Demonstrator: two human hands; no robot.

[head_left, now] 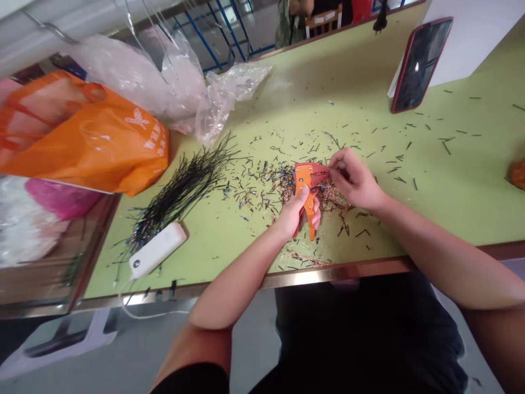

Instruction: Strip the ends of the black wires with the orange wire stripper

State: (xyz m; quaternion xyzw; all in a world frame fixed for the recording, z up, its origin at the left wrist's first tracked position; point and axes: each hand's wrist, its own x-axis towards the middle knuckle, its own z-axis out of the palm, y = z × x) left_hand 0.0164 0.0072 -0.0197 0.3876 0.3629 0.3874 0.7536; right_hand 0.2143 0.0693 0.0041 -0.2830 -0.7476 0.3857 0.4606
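Observation:
My left hand is wrapped around the handles of an orange and red wire stripper, its jaws pointing right. Close to those jaws, my right hand has thumb and fingertips pinched together. What they pinch is too small to make out. Beneath the tool lies a heap of short black wire offcuts and copper strands. A bundle of long black wires is spread on the green table to the left.
A white power bank with a cable lies by the wire bundle. An orange bag and clear plastic bags fill the back left. At the back right a phone leans on a white box. Black offcuts litter the green tabletop.

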